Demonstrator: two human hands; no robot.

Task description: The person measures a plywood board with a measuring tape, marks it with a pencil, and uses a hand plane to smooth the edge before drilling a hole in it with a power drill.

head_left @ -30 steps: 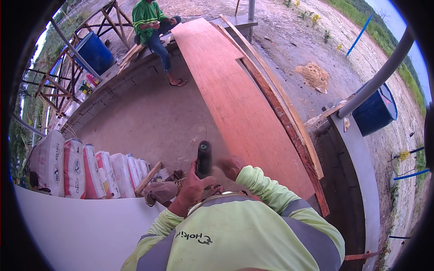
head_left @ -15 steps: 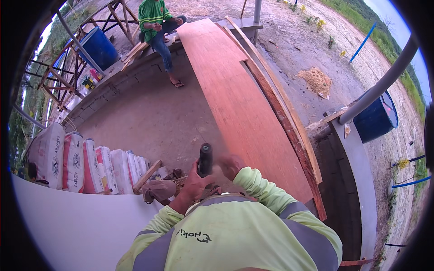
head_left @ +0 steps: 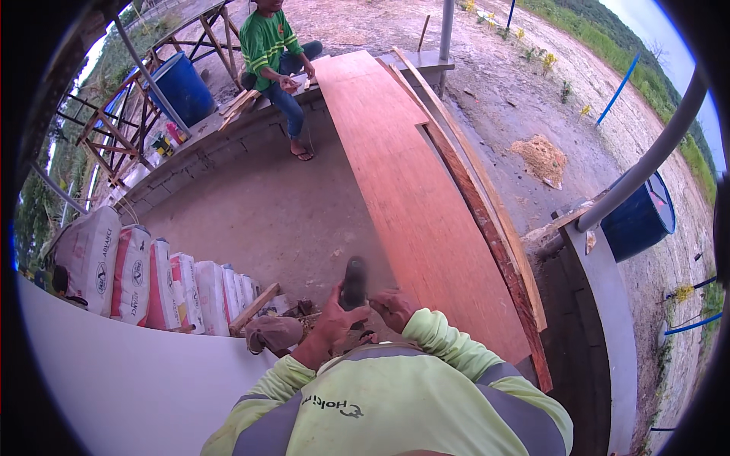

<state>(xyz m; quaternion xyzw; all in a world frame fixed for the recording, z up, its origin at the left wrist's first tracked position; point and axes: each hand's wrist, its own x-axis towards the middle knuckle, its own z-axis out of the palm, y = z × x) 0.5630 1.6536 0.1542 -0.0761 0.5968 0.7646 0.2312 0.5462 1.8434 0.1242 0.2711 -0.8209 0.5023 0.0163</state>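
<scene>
In front of my chest, my left hand (head_left: 331, 322) is wrapped round a black cylindrical tool (head_left: 353, 284) with a rounded end pointing away from me. Its near end is hidden by my hand and body, so its exact kind does not show. Just to the right, my right hand (head_left: 394, 308) has its fingers curled in close to the tool; anything they pinch is too small to make out. Beyond my right hand a long reddish plywood sheet (head_left: 407, 175) slopes away toward a seated person in a green shirt (head_left: 266, 49).
Long timber boards (head_left: 487, 205) lie along the sheet's right edge. Upright cement bags (head_left: 133, 270) line the left, behind a smooth white surface (head_left: 144, 380). Blue drums (head_left: 182, 87) stand at far left and right. A grey post (head_left: 646, 156) rises at right; a sawdust pile (head_left: 540, 158) lies outside.
My right hand, blurred before, has come lower and nearer to my body beside the tool. My left hand keeps its hold. The seated person's hands have moved down and apart.
</scene>
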